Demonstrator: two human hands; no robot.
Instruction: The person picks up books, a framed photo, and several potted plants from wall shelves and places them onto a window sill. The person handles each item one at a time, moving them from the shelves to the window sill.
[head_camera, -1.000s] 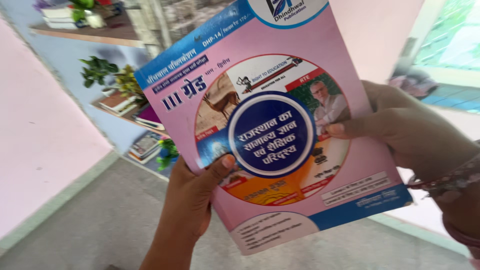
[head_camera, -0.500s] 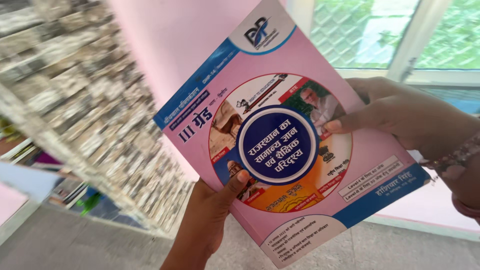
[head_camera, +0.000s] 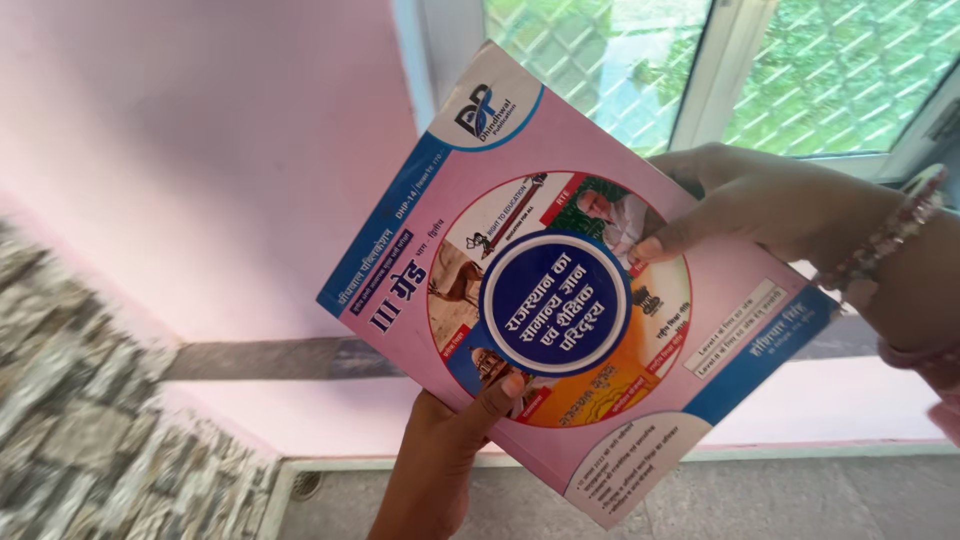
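A pink wall (head_camera: 200, 170) is filling the left and middle of the view, with a rough stone-faced surface (head_camera: 90, 440) running along the lower left and a window (head_camera: 800, 70) with a white frame and mesh showing at the upper right. In front of these, a pink paperback book (head_camera: 560, 290) is being held up in the air, tilted, its cover facing the camera. The cover is carrying a blue band along its upper left edge, a blue corner strip at the lower right, a white rounded patch at the top corner, and a large round picture collage with a dark blue disc (head_camera: 555, 303) in the middle. The right hand (head_camera: 770, 205) is gripping the book's right edge, thumb pressing on the cover, fingers behind. The left hand (head_camera: 445, 450) is pinching the lower edge, thumb on the cover. A beaded bracelet (head_camera: 885, 240) is circling the right wrist.
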